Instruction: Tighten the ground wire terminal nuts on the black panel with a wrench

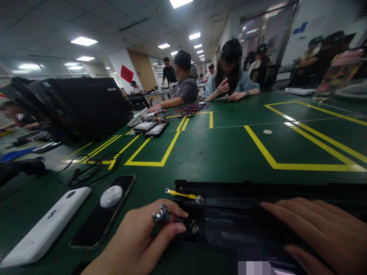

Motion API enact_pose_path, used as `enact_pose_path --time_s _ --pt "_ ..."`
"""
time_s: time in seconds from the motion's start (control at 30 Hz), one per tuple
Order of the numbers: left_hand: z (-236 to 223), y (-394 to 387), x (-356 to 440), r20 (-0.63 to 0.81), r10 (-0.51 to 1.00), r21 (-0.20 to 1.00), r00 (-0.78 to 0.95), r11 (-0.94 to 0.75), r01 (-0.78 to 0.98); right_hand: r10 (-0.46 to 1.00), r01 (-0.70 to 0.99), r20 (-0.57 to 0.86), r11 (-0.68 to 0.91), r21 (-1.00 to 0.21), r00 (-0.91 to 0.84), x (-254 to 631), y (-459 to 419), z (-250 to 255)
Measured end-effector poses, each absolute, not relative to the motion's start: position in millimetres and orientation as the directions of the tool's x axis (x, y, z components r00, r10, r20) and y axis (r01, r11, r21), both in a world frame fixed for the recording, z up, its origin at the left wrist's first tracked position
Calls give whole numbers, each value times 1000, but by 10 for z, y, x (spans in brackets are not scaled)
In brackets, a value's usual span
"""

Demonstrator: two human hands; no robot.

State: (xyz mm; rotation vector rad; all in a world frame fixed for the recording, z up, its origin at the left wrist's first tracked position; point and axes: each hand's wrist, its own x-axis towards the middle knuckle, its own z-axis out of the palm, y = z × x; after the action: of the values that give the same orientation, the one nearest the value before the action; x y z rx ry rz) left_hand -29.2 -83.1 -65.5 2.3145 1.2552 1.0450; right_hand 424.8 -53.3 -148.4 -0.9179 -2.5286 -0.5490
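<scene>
Between thumb and forefinger, my left hand (149, 233) pinches a small wrench (161, 214). Its forked open end points up and left, and its other end sits at a round metal fastener (194, 227) on a long black panel (223, 191). A short yellow wire (183, 194) with ring terminals lies just above that hand; one ring is at a stud on the panel, the other sticks out past the panel's left end. Fingers outstretched, my right hand (323, 229) lies over the right part of the panel with nothing visible in it.
Left of my hands lie a phone (94, 225) with a white oval case (111, 196) on it, a white power bank (48, 225) and a black cable (83, 172). Farther off are hard drives (155, 130), bundled wires (189, 109), stacked black panels (83, 107) and seated people.
</scene>
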Motion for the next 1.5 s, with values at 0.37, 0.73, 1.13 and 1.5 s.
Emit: enact_pose_path --time_s 0.37,0.73,1.13,1.5 --pt "-706 -824 -309 467 815 585 344 -576 570 488 652 475 704 281 -732 4227 -522 -1462" --pt "-528 -788 -299 360 930 839 75 -358 410 474 641 471 706 302 -744 4194 -516 -1445" --pt "-599 -908 -310 359 905 656 227 -418 629 522 672 484 710 209 -702 4201 -545 -1458" --pt "-655 -901 -316 361 891 625 275 -450 638 498 644 433 697 315 -751 4242 -540 -1460"
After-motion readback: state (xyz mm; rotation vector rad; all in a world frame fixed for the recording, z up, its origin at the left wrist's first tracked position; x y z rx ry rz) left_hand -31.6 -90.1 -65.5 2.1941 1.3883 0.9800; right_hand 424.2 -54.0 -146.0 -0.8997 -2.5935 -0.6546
